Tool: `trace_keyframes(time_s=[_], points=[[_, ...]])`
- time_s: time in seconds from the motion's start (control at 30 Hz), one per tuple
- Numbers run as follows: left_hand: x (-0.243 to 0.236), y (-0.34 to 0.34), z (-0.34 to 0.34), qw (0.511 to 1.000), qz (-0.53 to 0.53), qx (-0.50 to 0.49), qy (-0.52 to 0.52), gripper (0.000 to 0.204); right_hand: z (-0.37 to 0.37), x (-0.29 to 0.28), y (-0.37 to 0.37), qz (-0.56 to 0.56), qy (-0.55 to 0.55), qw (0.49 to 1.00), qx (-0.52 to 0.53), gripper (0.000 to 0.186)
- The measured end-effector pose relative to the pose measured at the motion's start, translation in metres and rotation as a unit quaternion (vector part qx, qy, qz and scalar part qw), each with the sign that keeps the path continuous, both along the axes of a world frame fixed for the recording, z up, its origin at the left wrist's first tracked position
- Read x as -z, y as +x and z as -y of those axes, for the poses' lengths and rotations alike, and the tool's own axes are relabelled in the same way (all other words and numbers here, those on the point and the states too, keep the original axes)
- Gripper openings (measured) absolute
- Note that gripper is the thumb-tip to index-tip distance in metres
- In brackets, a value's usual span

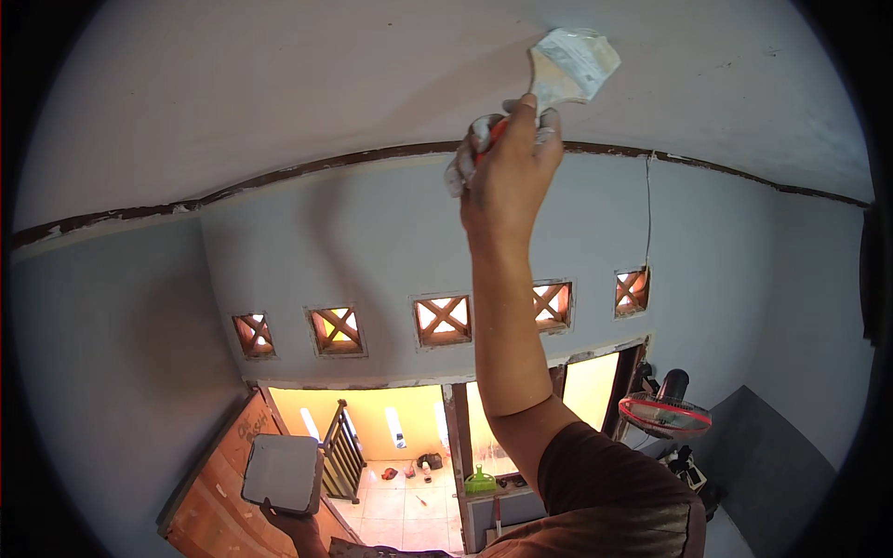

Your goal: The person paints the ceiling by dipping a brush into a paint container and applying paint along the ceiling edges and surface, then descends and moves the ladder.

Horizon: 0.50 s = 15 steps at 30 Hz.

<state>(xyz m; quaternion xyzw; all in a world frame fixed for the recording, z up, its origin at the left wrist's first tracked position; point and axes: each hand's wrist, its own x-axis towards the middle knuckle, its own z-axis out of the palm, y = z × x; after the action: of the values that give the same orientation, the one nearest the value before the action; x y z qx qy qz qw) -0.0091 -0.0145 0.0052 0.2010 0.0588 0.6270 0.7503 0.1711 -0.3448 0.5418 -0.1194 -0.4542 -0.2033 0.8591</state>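
My right hand (507, 153), smudged pale on the fingers, is raised high, closed round the orange handle of a wide, flat paintbrush (572, 65). The pale, paint-coated bristles lie at the white ceiling (372, 65), beyond a dark brown trim strip (326, 160); whether they touch it I cannot tell exactly. Low at the left, my left hand (293, 521) grips a square container (279, 470) with a flat, light grey surface, probably paint, in a dark rim.
A grey-blue wall (707, 242) has several cross-barred vents (442, 316). Below are a wooden door (209, 488), a doorway to a tiled floor (409, 511) with a railing (344, 446) and small items, and a green object (479, 479). A red-rimmed fan (665, 414) stands at the right.
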Motion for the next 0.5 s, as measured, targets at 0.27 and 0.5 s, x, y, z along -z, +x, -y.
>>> trace_keyframes(time_s=[0.27,0.5], points=[[-0.007,-0.003,0.005,0.999,0.023,0.022,-0.003,0.065,-0.032,0.008,-0.038,0.024,-0.046,0.998,-0.043,0.024],[-0.005,-0.003,0.0,1.0,0.026,0.017,-0.003,0.065,-0.038,0.01,-0.036,0.01,-0.002,0.997,-0.072,0.023]])
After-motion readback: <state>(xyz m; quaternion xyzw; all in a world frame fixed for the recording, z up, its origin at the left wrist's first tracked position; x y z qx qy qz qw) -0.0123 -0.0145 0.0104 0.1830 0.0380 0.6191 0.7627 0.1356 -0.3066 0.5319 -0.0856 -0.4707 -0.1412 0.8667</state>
